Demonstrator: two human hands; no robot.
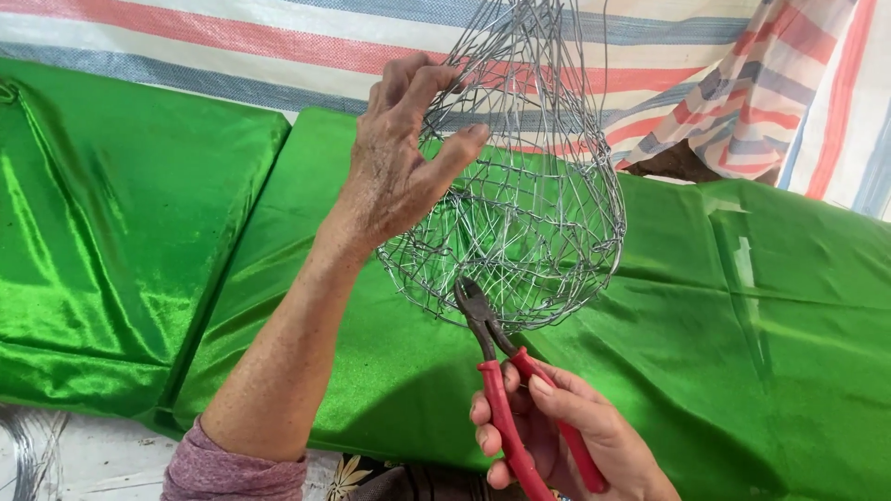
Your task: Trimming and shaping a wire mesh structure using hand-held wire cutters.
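Wire mesh basket (520, 199) hangs at about twelve o'clock in my head view, held up off the green satin cloth (139, 232) that covers the surface below. My left hand (394, 158) grips it from the nine o'clock side, fingers hooked through the upper mesh and the thumb pressed against the outside wall, so the rounded bottom swings free and tilts toward me. My right hand (557, 436), down at six o'clock, is clenched around the red handles of the pliers (506, 371); their dark jaws point up and meet the basket's lower rim, though I cannot tell whether they actually bite a strand or only touch it. A striped tarp (278, 46) runs across the back, and loose wire (28, 445) lies at eight o'clock on the pale floor.

I judge the risks to be plain ones: the basket is held from one side only, so a hard twist of the pliers could spin it out of the left fingers, and cut wire ends could prick skin or snag the satin.
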